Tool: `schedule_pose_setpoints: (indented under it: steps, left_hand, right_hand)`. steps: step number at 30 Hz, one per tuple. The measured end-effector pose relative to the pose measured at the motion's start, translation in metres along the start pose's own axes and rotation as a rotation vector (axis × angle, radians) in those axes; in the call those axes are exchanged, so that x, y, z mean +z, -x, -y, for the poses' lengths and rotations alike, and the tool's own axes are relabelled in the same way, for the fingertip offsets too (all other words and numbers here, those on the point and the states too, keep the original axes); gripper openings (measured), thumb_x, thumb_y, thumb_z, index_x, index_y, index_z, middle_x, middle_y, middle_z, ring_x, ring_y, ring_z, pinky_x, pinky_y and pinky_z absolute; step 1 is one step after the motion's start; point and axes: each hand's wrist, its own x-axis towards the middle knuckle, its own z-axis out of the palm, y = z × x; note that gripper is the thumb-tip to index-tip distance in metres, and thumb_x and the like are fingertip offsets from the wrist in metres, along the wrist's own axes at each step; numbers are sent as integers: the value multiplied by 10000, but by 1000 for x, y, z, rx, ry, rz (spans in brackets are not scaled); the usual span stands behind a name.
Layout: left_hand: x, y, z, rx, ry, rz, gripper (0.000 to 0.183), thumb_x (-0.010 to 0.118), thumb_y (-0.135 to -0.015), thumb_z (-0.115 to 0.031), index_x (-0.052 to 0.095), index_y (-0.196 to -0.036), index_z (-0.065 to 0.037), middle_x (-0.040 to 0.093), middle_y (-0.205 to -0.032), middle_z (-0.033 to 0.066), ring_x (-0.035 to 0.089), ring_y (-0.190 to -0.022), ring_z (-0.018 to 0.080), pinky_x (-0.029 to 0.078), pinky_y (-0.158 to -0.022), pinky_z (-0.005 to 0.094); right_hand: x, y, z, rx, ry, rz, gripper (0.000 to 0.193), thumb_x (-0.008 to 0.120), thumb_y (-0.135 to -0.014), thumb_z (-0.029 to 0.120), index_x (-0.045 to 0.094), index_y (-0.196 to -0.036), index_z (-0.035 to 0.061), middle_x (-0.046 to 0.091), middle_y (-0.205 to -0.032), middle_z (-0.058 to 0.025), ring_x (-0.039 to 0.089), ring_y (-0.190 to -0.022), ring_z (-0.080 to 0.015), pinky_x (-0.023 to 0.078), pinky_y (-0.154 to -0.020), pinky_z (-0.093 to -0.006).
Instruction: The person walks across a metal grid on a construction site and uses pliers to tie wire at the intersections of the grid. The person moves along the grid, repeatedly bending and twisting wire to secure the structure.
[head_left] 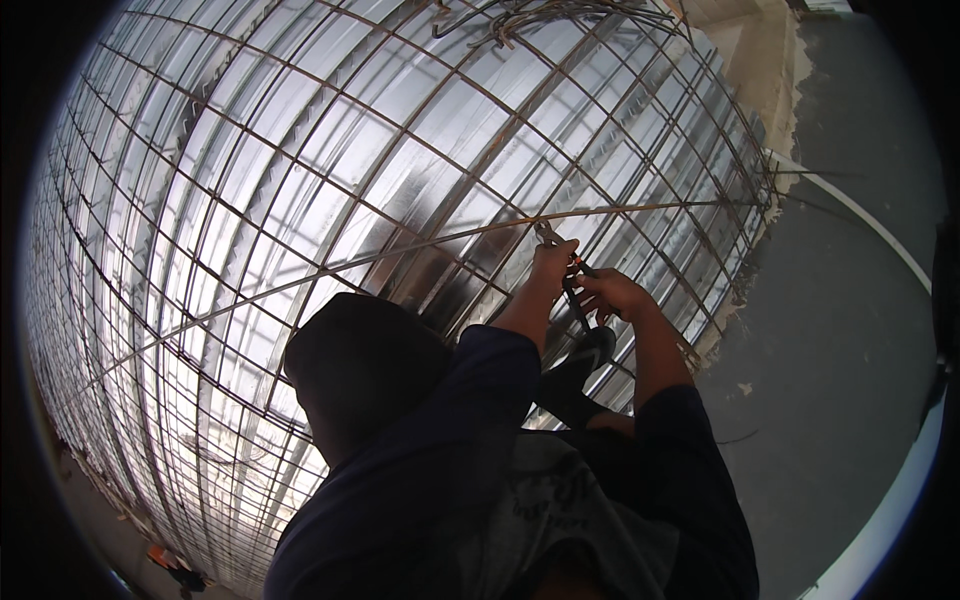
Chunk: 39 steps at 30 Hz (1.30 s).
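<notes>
A pair of pliers (580,314) with dark handles and a touch of orange is in my hands. Its metal jaws (543,231) meet a long, thin steel bar (440,238) where it crosses the rebar mesh (405,128). My left hand (553,264) is closed around the pliers just behind the jaws. Lower and to the right, my right hand (614,294) has its fingers curled at the handles, which are spread apart. Any tie wire at the jaws is too small to make out.
Shiny ribbed metal decking (375,75) lies under the mesh. Loose bent bars (560,12) are piled at the far edge. A grey floor (820,370) runs along the right, with a pale strip (860,212) across it. My dark shoe (597,345) stands on the mesh below my hands.
</notes>
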Motion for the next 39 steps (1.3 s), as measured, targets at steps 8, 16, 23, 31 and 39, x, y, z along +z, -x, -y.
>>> schedule_pose_setpoints:
  steps: [8,16,23,31,39]
  left_hand:
    - [3,-9,-2,33,6,33,257,669,-795,-159,522,-922,9,546,-826,122,609,-686,246,549,-475,373]
    - [32,-32,-2,63,66,-198,268,630,-758,-89,515,-937,74,603,-797,163,643,-620,273,573,-482,394]
    - [27,-41,3,49,70,-196,260,632,-783,-145,533,-914,57,620,-784,147,644,-603,243,555,-482,395]
    - [33,-7,-9,6,72,-81,253,634,-852,-228,533,-932,-11,604,-747,119,635,-579,216,560,-475,396]
    - [22,-9,-11,-41,-6,75,309,635,-883,-297,544,-1035,-43,577,-837,112,641,-746,253,594,-625,413]
  right_hand:
    - [4,13,28,-33,498,-161,510,593,-902,364,515,-1246,-5,630,-1056,-211,664,-901,-283,534,-589,-383]
    - [56,5,6,-315,1701,-1194,301,549,-837,207,529,-1070,19,541,-862,-98,574,-755,-266,435,-644,-510]
    - [30,5,19,-286,1683,-979,196,565,-845,220,558,-907,34,584,-807,-106,636,-695,-255,512,-596,-400]
    - [2,0,19,-355,1638,-874,141,567,-824,156,533,-897,40,596,-822,-123,648,-703,-262,527,-622,-378]
    - [-28,-14,16,-402,1619,-801,135,568,-829,166,538,-895,52,605,-833,-120,658,-736,-270,531,-635,-388]
